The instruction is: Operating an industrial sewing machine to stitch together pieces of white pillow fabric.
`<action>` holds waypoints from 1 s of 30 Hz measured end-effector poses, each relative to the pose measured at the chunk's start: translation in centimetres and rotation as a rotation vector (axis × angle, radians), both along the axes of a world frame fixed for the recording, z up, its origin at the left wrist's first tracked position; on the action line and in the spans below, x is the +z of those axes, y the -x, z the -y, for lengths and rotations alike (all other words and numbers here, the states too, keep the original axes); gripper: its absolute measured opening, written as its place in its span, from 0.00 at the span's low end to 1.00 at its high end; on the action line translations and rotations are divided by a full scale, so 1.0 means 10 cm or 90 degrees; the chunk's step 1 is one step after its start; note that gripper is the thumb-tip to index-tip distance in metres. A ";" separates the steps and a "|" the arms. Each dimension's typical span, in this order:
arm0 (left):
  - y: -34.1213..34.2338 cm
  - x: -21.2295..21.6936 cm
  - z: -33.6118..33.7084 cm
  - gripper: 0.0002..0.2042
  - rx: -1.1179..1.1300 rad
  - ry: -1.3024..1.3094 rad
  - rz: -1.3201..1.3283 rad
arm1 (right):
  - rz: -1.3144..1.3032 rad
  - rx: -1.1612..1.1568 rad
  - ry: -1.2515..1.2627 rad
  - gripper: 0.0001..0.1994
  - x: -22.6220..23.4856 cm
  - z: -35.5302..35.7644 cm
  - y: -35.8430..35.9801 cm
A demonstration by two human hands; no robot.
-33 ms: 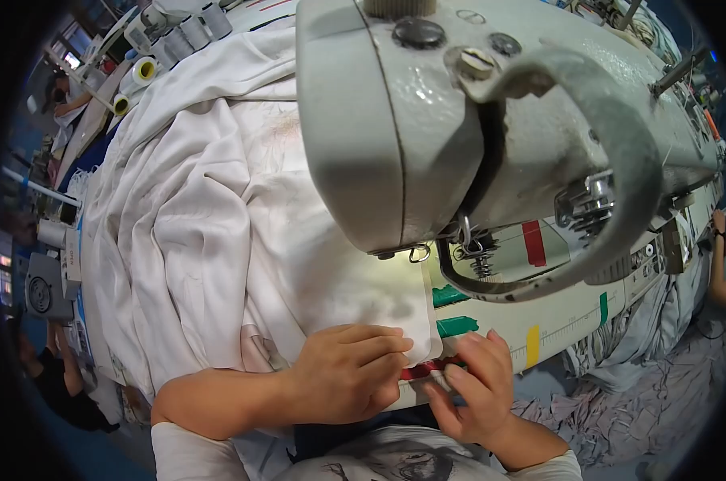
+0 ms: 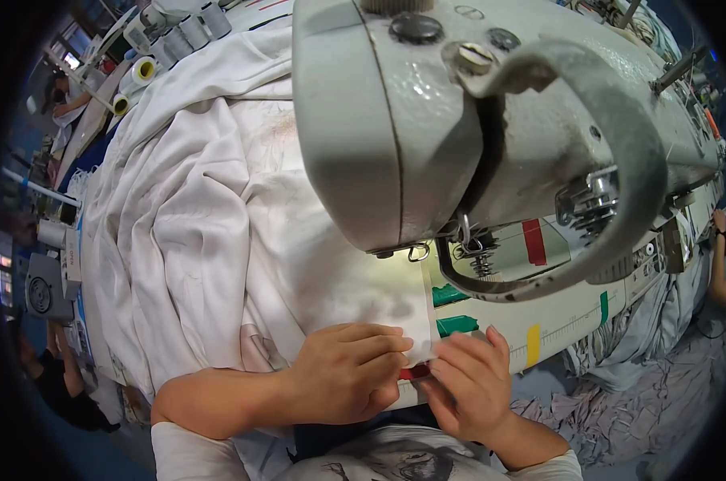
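A large white cloth (image 2: 206,224) lies in soft folds over the sewing table, its straight right edge running below the sewing machine (image 2: 363,136). My left hand (image 2: 347,373) rests on the near part of this cloth, fingers curled and closed on it near the front corner. Just right of that corner is my right hand (image 2: 475,381), its fingers extended side by side and their tips at the cloth's edge. Its thumb stands a little apart below them. Red tape (image 2: 415,372) shows between the two hands. The machine's needle area is partly hidden behind a curved metal guard (image 2: 627,120).
Green tape (image 2: 457,325) and yellow tape (image 2: 533,345) mark the table beside a printed ruler scale. Thread spools (image 2: 194,32) stand at the back left. Crumpled grey fabric (image 2: 619,417) lies low at the right. Other people are at both sides.
My right hand has shifted slightly left and its fingers have drawn closer together, reaching the cloth's edge. The left hand and the cloth look the same.
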State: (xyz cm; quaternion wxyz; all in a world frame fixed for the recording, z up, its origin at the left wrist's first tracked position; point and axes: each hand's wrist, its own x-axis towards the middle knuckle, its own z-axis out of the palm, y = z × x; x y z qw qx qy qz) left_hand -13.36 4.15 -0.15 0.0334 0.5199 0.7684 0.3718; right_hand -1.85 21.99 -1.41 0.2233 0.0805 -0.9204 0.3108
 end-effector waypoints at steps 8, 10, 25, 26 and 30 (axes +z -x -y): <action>-0.02 0.01 -0.03 0.06 0.016 -0.005 0.026 | -0.055 -0.038 0.072 0.15 -0.14 0.05 -0.11; -0.03 -0.02 -0.01 0.05 0.019 -0.011 0.027 | -0.115 -0.068 0.115 0.16 -0.11 0.07 -0.09; -0.02 -0.05 0.00 0.09 0.025 -0.006 0.103 | 0.007 -0.004 -0.069 0.12 -0.17 0.04 -0.18; -0.02 -0.04 0.00 0.08 0.010 -0.021 0.064 | 0.002 0.005 -0.096 0.13 -0.19 0.05 -0.21; -0.06 -0.03 0.00 0.08 -0.046 -0.078 -0.011 | -0.009 0.023 -0.124 0.12 -0.23 0.08 -0.24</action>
